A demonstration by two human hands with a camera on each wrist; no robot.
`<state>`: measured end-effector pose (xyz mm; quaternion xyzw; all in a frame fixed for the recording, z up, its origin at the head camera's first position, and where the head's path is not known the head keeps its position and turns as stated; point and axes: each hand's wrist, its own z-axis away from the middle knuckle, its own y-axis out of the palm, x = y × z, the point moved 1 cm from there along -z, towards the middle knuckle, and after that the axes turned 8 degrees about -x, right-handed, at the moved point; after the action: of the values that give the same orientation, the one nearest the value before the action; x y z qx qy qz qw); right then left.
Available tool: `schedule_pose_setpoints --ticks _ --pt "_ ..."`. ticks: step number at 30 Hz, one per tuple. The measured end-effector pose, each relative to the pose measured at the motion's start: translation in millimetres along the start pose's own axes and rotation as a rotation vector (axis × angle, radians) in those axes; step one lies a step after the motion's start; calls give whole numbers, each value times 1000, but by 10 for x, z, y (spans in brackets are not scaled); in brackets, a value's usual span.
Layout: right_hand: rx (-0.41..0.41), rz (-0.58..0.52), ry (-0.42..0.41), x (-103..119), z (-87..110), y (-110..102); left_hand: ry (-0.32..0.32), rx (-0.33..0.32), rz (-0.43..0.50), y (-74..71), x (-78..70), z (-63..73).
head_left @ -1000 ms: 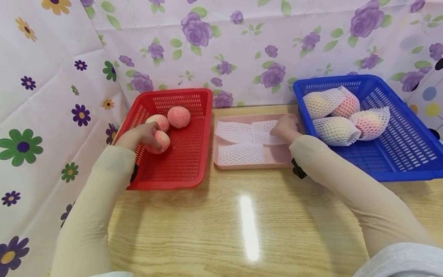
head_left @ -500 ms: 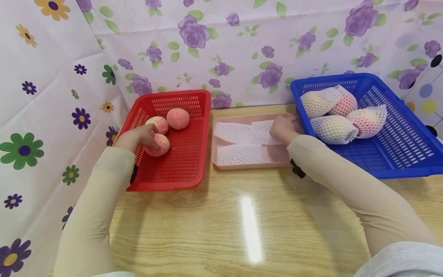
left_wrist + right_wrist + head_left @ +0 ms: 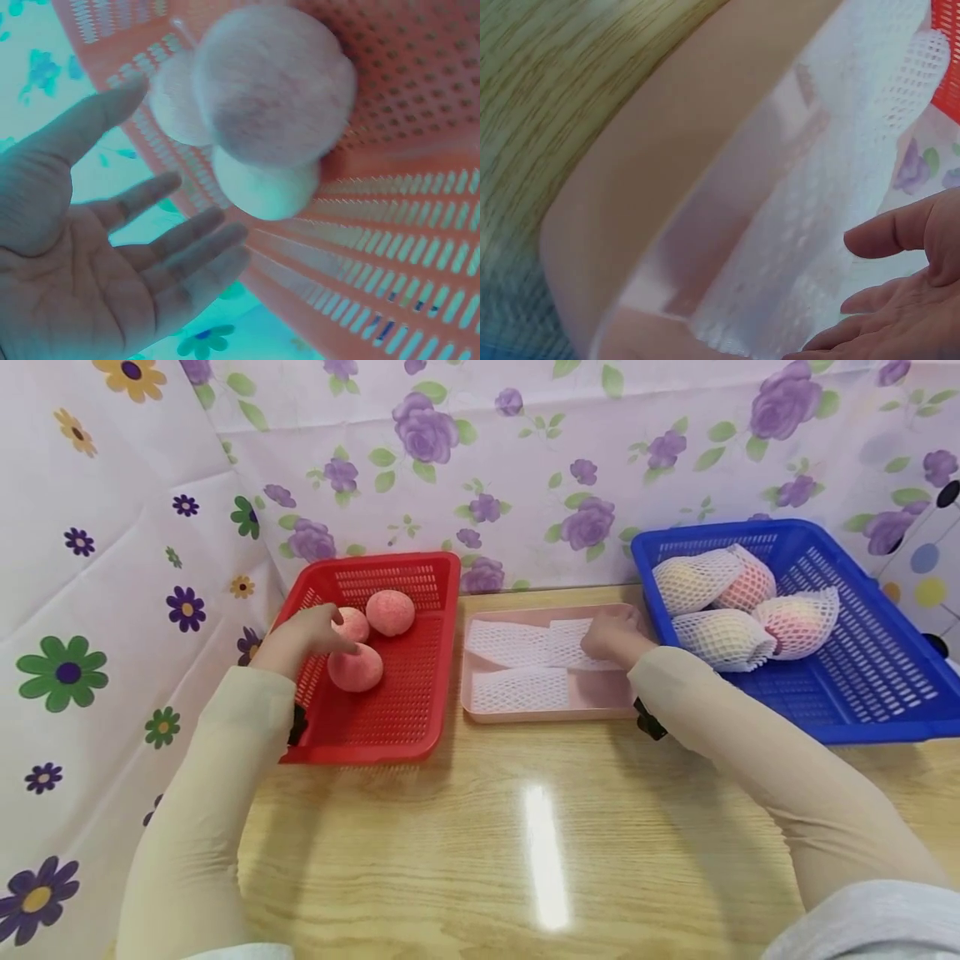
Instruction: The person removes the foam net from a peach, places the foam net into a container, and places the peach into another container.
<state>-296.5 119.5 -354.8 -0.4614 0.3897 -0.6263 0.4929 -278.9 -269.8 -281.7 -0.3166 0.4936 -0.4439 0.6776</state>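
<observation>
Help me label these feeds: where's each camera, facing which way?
Head: head-worn, facing forward and down over red basket, tray, blue basket; left hand, right hand, sleeves show.
Left wrist: on that wrist, facing peaches; left hand shows.
Right wrist: on that wrist, facing tray, nets; right hand shows.
Both wrist views show the red basket.

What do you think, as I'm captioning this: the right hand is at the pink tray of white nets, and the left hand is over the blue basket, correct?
Not quite: the head view shows the left hand over the red basket; the right hand is at the pink tray of white nets.
</observation>
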Motion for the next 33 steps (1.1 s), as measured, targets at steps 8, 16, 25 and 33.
schedule_pose_setpoints --ticks 8,16,25,33 --pt "-84 -155 -86 -26 146 -203 111 -125 -34 -83 -317 122" --pt "-78 -216 -260 -62 391 -430 158 -185 56 24 -655 245" --pt "-82 -360 -283 -199 689 -729 214 -241 167 270 -957 354" --pt "-118 -375 -260 -403 749 -942 309 -275 357 485 -1207 396"
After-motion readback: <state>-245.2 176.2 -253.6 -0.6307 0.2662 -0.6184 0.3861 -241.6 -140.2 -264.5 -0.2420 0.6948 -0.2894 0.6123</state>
